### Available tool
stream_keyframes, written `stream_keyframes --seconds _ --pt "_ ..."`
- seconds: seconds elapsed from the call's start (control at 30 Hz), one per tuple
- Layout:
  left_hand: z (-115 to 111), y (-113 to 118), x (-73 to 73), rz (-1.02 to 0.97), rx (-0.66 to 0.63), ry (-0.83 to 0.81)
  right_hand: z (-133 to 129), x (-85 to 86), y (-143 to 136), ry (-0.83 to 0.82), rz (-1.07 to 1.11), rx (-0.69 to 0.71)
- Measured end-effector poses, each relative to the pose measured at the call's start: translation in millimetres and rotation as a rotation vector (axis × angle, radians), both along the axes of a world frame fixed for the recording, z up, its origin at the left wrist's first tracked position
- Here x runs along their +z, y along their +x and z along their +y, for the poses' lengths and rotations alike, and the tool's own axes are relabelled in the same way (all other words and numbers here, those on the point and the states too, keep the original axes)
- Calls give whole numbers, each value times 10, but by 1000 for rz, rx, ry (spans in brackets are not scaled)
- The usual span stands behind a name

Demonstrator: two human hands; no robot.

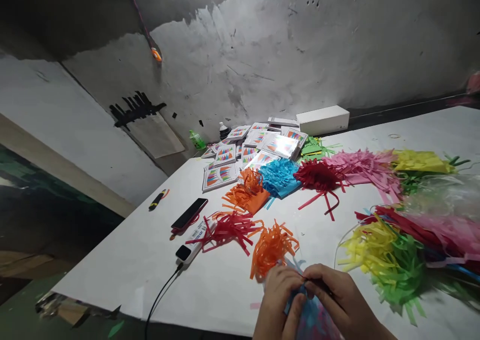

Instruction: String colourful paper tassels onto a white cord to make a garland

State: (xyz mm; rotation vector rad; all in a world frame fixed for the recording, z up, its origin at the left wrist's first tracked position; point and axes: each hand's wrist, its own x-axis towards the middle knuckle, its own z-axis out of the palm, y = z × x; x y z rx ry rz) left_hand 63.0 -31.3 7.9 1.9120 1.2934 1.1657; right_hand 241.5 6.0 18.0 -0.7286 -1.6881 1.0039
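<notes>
While the fingers of our left hand and right hand clamp blue strips near the orange tassel, red strips lie left of it.

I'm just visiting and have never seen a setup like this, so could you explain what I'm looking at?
There is no machine here: a person works with their bare left hand and right hand. The single picture comes from a camera worn on the head, looking forward and down.

Both hands are closed around light-blue strips, though the exact pinch is hidden.

On the white table, an orange bunch of fringed paper lies just beyond them. A phone lies to the left; flat printed packs are piled near the wall, with a white box beside the pile.
</notes>
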Motion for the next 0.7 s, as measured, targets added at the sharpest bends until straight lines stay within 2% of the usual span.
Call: stream_keyframes --seconds 0.03,0.1,0.17,0.23,0.3,0.33,0.37,0.43,0.5,0.6,0.7 --pt "4 27 5 -62 -30 -55 -13 2 7 -20 8 -27" --pt "9 60 3 -213 41 -140 -43 3 33 -85 -8 -108" --pt "31 24 8 -339 204 -185 -76 -8 65 -157 -31 -187" --pt "102 -123 47 -384 409 -219 -107 -36 95 -206 -43 -243" --pt "236 -380 123 -241 644 -229 -131 -82 124 -232 -59 -287" --pt "324 -536 167 -93 786 -200 -138 -109 139 -238 -73 -305" --pt "420 -696 209 142 854 -221 -143 -138 154 -240 -88 -320" --pt "622 -987 263 313 854 -293 -144 -198 188 -224 -123 -299" --pt "814 -1182 253 417 769 -370 -139 -252 228 -196 -159 -247" --pt "1042 -1286 133 514 705 -402 -137 -318 287 -167 -210 -193" --pt "1174 -1316 -1 571 774 -410 -150 -357 321 -180 -237 -185"
